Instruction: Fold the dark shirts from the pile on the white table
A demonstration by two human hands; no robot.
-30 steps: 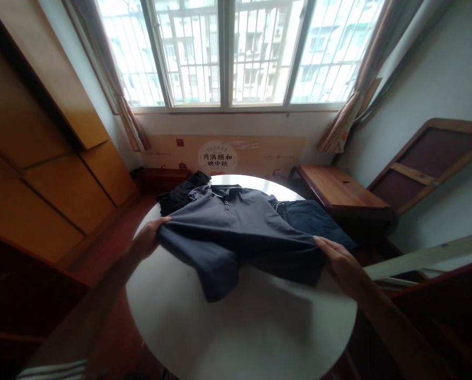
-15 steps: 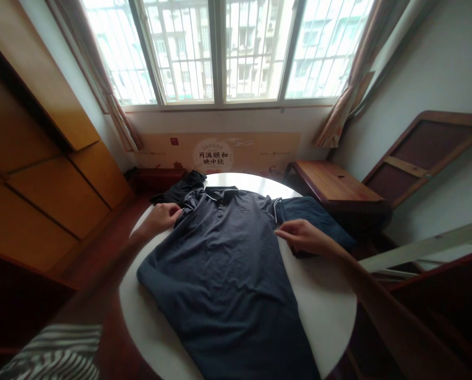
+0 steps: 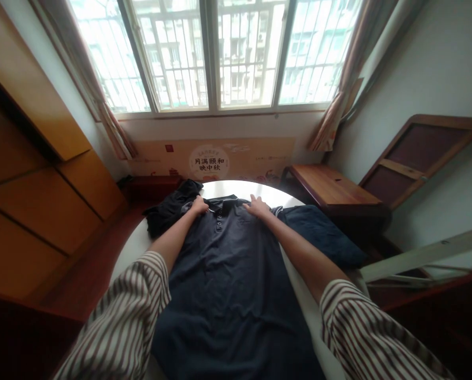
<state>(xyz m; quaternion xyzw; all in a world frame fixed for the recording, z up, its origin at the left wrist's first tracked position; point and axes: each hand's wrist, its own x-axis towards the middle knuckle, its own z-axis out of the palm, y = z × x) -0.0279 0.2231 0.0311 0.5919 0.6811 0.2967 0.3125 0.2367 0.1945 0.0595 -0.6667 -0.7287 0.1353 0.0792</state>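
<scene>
While the shirt (image 3: 236,269) lay spread from the centre to the bottom of the frame, the half-curled left hand (image 3: 199,205) and loosely open right hand (image 3: 258,206) touched its top; whether either gripped it was unclear. Black clothing (image 3: 166,208) lay centre left, blue clothing (image 3: 320,235) centre right, on the table (image 3: 283,194).

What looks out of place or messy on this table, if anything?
The black garment on the far left of the white table looks untidy: it lies bunched up, while the dark polo shirt is spread out and the navy garment on the right lies flatter. No spill or damage is visible.
</scene>
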